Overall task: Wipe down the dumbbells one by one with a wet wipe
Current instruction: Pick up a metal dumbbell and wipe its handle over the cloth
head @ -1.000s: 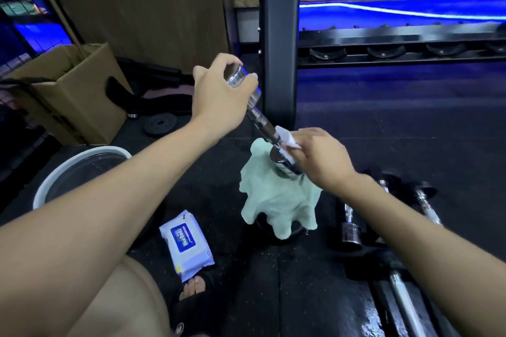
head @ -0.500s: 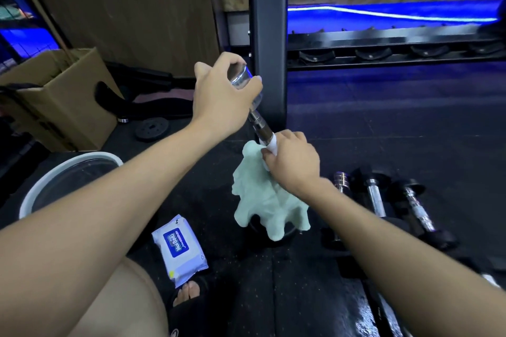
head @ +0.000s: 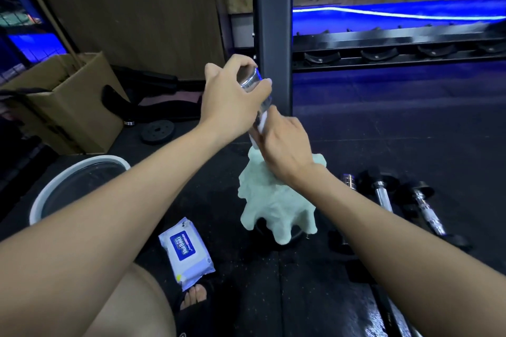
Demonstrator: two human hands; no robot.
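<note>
- Left hand point(head: 232, 101): fingers curled round the chrome top end of the dumbbell point(head: 253, 82); dumbbell tilted, lower end under the green cloth point(head: 276, 200) on the floor.
- Right hand point(head: 284, 145): fingers wrapped round the handle, pinching the white wipe point(head: 262, 124) against it, just below the left hand.
- Wipe pack point(head: 187, 253) near the left; more dumbbells point(head: 383, 197) lying right; basin point(head: 76, 186) far left.

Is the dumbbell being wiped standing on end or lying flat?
On end, tilted: the left hand grips the dumbbell by its raised end; the lower end sits under a green cloth.
</note>
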